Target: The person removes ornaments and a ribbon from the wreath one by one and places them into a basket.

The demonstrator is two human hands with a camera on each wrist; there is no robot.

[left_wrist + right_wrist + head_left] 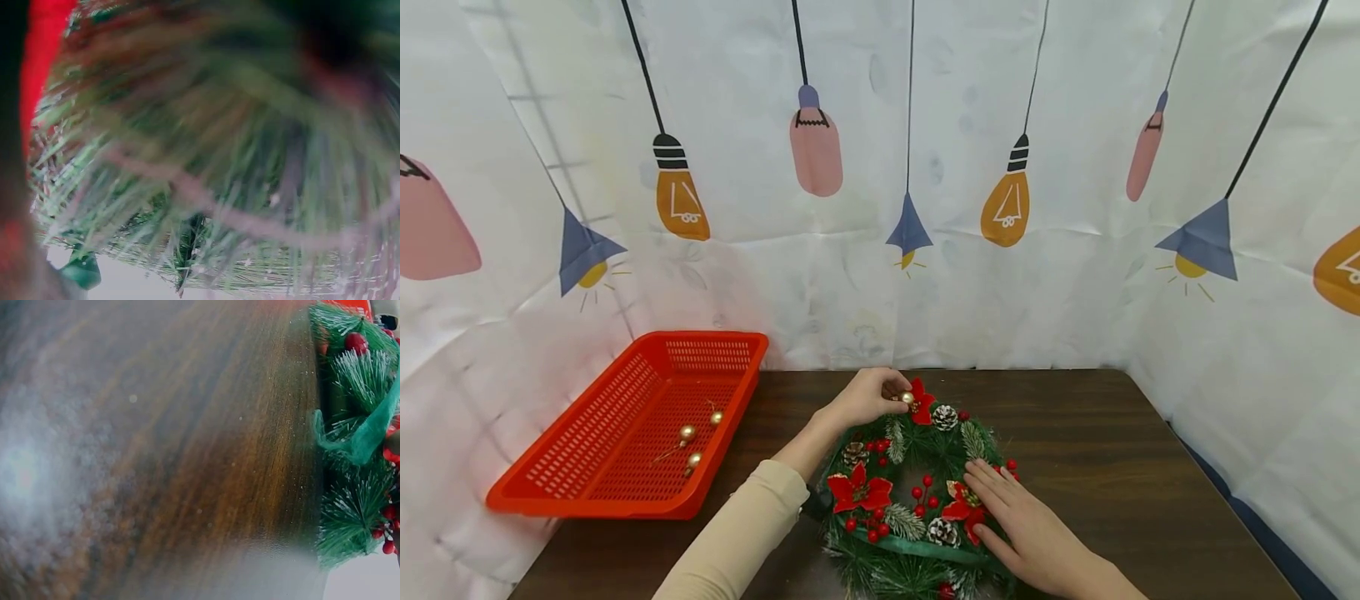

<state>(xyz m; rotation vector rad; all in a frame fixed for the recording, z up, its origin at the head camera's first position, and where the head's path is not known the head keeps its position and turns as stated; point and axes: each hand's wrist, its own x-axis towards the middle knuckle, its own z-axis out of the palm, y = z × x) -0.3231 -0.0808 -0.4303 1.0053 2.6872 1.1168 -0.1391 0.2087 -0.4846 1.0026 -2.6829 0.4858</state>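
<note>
A green Christmas wreath [872, 575] lies on the dark table, trimmed with red poinsettias, red berries, frosted sprigs, pine cones and a green ribbon. At its far edge my left hand [865, 400] pinches a small gold ball ornament [907, 398] right beside the top poinsettia [922, 405]. Fingers outstretched, my right hand [1026, 525] rests on the wreath's right side and partly covers another poinsettia [964, 500]. Blurred green needles [250, 212] fill the left wrist view, which hides the left fingertips. The right wrist view catches the wreath's edge with the ribbon [365, 434].
To the left stands a red plastic basket [700, 336] with three gold ball ornaments [688, 432] in it, at the table's left edge. Brown wood-grain tabletop [1097, 467] extends to the right. Behind hangs a white curtain [850, 292] printed with lamps.
</note>
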